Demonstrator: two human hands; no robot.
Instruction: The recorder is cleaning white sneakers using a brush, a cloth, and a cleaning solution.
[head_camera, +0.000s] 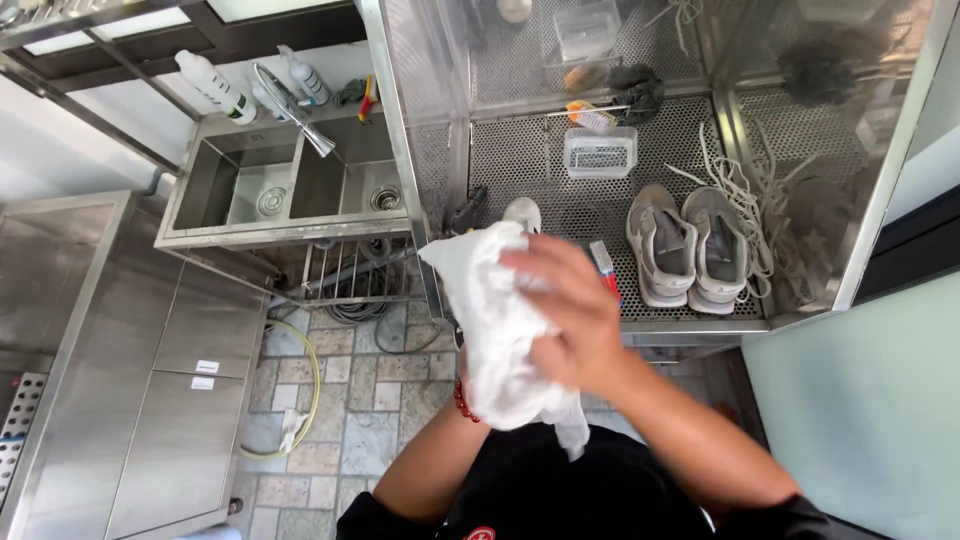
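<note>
Steel sinks (300, 185) and a perforated shelf (540, 160) with grey sneakers (688, 245) lie below. Right hand (570, 315) presses on a white cloth (490, 320), grasping it. Left hand is hidden under the cloth, its grip impossible to tell.

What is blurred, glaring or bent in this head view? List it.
Head view: the right hand and white cloth are smeared by motion blur; the grey sneakers and double sink stay sharp; daylight is bright and even, with sheen on the steel cabinet; wide-angle distortion bows the perforated shelf edges.
</note>
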